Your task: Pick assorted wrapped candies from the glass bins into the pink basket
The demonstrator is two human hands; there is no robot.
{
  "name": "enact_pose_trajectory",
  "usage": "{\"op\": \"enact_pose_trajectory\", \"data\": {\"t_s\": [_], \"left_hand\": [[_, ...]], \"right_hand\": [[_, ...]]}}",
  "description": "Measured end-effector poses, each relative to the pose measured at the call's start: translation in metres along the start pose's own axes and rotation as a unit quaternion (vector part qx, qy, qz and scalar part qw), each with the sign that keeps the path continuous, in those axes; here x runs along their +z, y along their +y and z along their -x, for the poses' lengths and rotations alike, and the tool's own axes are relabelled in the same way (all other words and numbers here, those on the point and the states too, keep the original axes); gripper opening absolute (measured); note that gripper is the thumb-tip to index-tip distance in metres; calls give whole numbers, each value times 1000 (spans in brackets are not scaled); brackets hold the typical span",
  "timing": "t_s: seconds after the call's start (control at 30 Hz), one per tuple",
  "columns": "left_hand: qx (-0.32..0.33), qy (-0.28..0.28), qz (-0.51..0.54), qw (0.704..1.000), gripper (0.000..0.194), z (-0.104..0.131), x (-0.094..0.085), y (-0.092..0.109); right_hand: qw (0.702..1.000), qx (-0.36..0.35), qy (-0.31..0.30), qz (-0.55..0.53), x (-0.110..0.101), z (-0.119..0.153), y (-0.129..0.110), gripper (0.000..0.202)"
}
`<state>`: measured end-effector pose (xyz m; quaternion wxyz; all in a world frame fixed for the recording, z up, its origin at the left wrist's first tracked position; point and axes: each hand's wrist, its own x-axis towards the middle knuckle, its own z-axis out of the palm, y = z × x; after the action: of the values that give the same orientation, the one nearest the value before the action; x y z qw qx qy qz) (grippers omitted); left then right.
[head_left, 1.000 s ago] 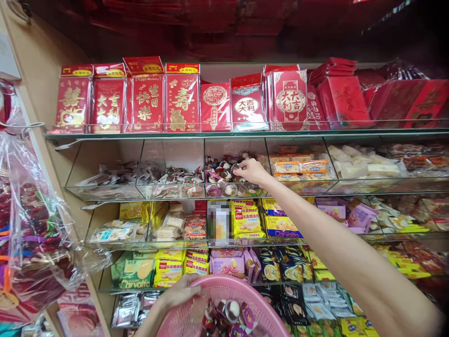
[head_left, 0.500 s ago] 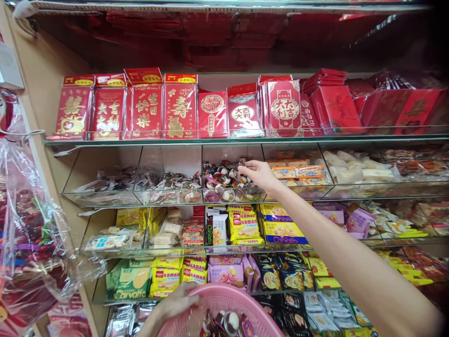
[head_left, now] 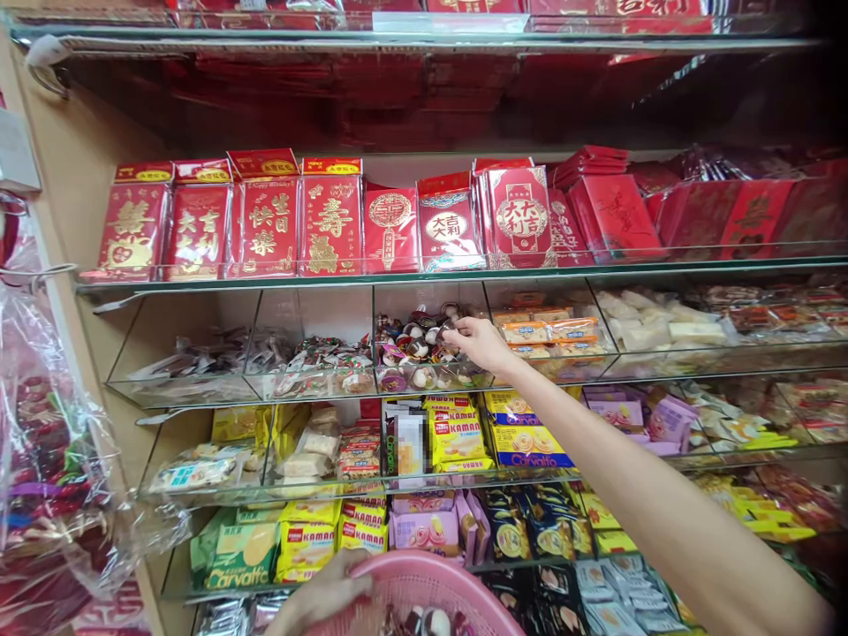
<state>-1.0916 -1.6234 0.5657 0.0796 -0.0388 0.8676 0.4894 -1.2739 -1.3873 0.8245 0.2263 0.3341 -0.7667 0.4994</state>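
My right hand [head_left: 480,343] reaches into a glass compartment of small round wrapped candies [head_left: 417,340]. Its thumb and fingertips are pinched together at the pile; what they hold, if anything, is too small to make out. At the bottom, my left hand [head_left: 324,594] grips the left rim of a pink plastic basket [head_left: 450,579]. Inside the basket lie several dark-and-white wrapped candies [head_left: 434,622] like those in the compartment.
Red envelopes [head_left: 265,221] line the glass shelf above. Lower shelves hold yellow wafer packs [head_left: 457,433], purple packs [head_left: 424,530] and green packs [head_left: 242,552]. Clear plastic bags [head_left: 53,442] hang at the left. Wrapped orange bars [head_left: 549,329] lie right of the candies.
The view has tilted up a little, so the shelves appear lower. My right hand stays at the candy pile, its fingertips slightly lower in it. My left hand still holds the basket.
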Motion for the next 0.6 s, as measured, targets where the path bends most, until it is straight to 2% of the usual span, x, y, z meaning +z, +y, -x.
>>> {"op": "enact_pose_trajectory", "data": {"t_s": [0.1,0.17,0.37,0.6], "left_hand": [[-10,9,-21,1000,28,4,0,7],[-14,15,-33,999,27,5,0,10],[-17,3,1,1000,27,-3,2,1],[-7,4,8,1000,21,-7,3,-8]], "right_hand": [[997,29,-44,-50,-1,4,-5,27],[998,29,-43,-40,-1,4,-5,27],[994,-54,-4,95,1,6,-2,28],[993,-86,-42,65,-3,25,-21,25]]}}
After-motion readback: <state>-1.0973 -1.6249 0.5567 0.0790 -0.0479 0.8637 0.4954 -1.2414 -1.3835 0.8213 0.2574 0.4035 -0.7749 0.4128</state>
